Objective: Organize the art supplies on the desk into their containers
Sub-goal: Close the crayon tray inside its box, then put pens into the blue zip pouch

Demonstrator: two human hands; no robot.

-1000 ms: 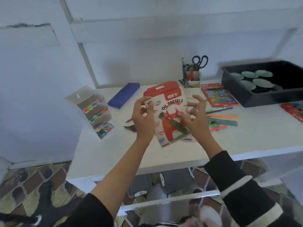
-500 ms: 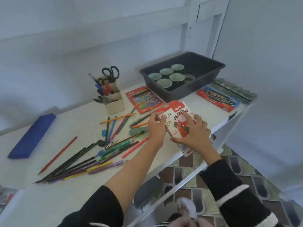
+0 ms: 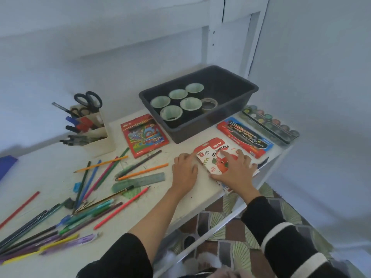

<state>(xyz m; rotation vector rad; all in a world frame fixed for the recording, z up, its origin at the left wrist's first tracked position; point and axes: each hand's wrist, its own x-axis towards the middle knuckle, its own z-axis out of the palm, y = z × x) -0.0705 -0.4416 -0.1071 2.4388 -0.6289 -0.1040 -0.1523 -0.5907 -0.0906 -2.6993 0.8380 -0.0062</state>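
A red-and-white oil pastels box [image 3: 218, 151] lies flat on the white desk [image 3: 50, 173], close to its right front corner. My right hand [image 3: 234, 172] rests on top of the box with fingers spread. At the box's left edge, my left hand [image 3: 184, 173] touches the upper left corner with its fingertips. Several loose coloured pencils and pens [image 3: 94, 211] are scattered over the left and middle of the desk. A green ruler [image 3: 138, 181] lies among them.
A black tub [image 3: 210, 125] at the back holds several cups and a tape roll [image 3: 209, 104]. A coloured pencil box [image 3: 143, 135], a red-and-blue box [image 3: 245, 137] and a paint strip [image 3: 271, 123] lie around it. A cream holder [image 3: 96, 135] with scissors [image 3: 88, 99] stands back left.
The oil pastels box went from held up in both hands to lying flat near the desk's right corner. My view swung right along the desk.
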